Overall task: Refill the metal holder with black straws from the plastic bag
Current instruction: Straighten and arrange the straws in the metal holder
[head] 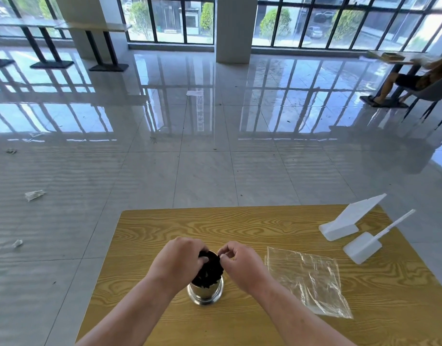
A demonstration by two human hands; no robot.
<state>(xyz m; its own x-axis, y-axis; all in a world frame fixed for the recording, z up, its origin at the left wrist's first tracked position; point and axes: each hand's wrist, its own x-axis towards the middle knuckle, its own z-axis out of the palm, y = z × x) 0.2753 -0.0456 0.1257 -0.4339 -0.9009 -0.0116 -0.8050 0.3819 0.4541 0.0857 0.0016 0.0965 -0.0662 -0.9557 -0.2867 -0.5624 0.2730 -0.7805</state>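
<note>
A shiny metal holder stands upright on the wooden table, near its front middle. A thick bundle of black straws sticks up out of it. My left hand wraps its fingers round the left side of the straw tops. My right hand pinches the straws at the bundle's right edge with curled fingers. The clear plastic bag lies flat and looks empty, just right of my right hand.
Two white plastic pieces sit at the table's far right: a wedge-shaped stand and a scoop with a long handle. Beyond the table is a glossy tiled floor with scraps of litter. A seated person's legs show far right.
</note>
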